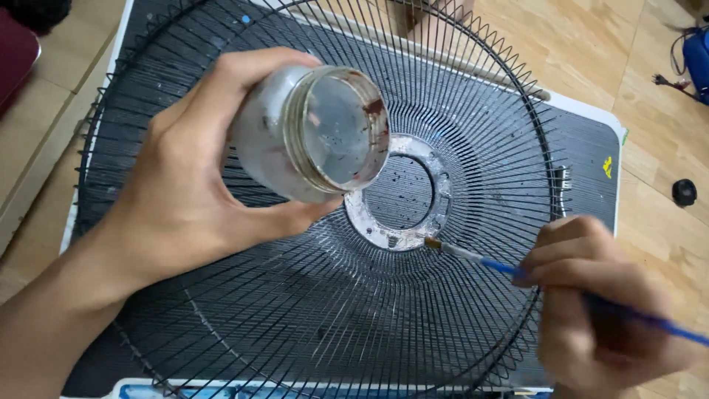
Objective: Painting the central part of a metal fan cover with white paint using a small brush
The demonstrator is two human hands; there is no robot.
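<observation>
My left hand (177, 192) holds a small open glass jar (314, 133) tilted toward me, with grey paint inside and smeared on its walls. It hovers above a round black wire fan guard (458, 310) lying flat. My right hand (591, 303) grips a thin blue-handled paintbrush (480, 260). The brush tip touches the lower right edge of the guard's central metal ring (436, 159), which is patchy silver-white.
The guard rests on a dark mat (591, 155) with a white border, laid on a wooden floor (650, 89). A small black knob (684, 192) lies on the floor at right. A blue object with cables (694, 52) sits at the top right corner.
</observation>
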